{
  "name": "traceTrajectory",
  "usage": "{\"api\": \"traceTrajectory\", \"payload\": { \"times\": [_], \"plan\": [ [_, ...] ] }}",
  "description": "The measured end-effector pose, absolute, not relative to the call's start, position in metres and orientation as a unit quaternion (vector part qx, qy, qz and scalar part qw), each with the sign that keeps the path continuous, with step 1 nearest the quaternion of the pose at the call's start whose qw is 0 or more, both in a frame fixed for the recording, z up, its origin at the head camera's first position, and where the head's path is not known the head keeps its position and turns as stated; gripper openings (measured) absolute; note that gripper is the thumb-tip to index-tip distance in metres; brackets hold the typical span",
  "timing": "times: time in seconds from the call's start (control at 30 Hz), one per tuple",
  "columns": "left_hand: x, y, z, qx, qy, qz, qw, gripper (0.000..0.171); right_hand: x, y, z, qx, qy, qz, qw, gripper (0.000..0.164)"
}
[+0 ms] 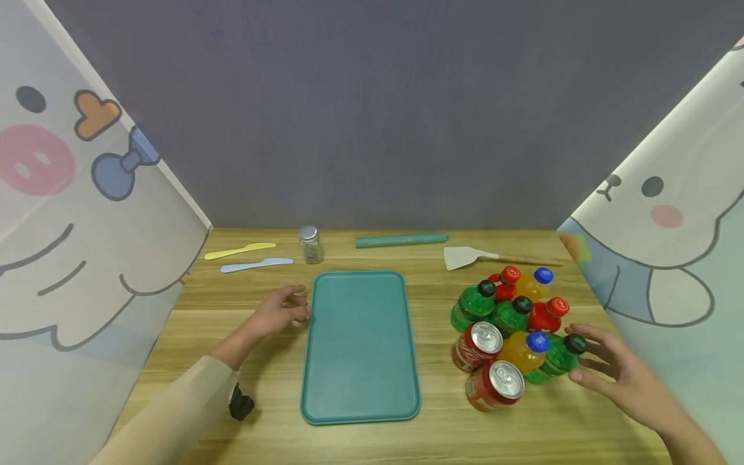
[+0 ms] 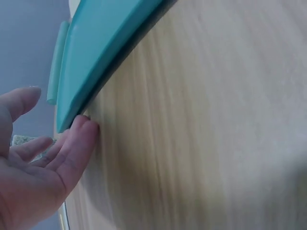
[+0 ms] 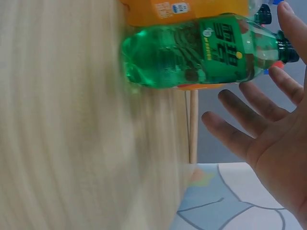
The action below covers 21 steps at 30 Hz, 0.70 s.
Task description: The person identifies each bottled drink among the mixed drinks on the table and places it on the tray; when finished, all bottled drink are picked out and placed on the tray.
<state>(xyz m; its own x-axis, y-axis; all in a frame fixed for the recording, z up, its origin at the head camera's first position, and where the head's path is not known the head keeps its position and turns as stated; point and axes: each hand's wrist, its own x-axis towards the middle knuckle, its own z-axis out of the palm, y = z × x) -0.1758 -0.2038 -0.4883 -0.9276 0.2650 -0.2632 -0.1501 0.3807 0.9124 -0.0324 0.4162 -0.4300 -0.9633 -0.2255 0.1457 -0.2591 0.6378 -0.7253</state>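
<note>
My left hand (image 1: 281, 311) is at the left edge of a teal tray (image 1: 360, 349), its fingers loosely bent. In the left wrist view the fingertips (image 2: 86, 125) are right at the tray's rim, near the wood. On the right, my right hand (image 1: 616, 371) is spread around the neck of a green soda bottle (image 3: 187, 52) with a black cap. Its thumb and fingers stand apart, beside the bottle. Close by are an orange soda bottle (image 1: 520, 352) with a blue cap and two red cans (image 1: 488, 387), (image 1: 473, 349).
More green, red and orange bottles (image 1: 473, 305) stand behind the cans. Along the back lie a yellow knife (image 1: 239, 250), a blue knife (image 1: 256, 265), a teal stick (image 1: 401, 240) and a spatula (image 1: 462, 257). A glass shaker (image 1: 310, 247) stands among them. Printed walls (image 1: 668, 258) border the sides.
</note>
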Motion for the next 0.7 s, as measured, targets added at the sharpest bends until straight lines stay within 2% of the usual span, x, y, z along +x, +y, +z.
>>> {"api": "traceTrajectory", "payload": {
  "times": [0.23, 0.7],
  "plan": [
    [-0.172, -0.196, -0.496, 0.023, 0.802, 0.559, 0.207, 0.062, -0.029, 0.412, -0.438, 0.139, -0.897, 0.42, 0.004, 0.078],
    [-0.173, -0.186, -0.502, -0.011, 0.835, 0.523, 0.169, 0.058, -0.033, 0.405, -0.447, 0.113, -0.909, 0.399, 0.035, 0.067]
  ]
}}
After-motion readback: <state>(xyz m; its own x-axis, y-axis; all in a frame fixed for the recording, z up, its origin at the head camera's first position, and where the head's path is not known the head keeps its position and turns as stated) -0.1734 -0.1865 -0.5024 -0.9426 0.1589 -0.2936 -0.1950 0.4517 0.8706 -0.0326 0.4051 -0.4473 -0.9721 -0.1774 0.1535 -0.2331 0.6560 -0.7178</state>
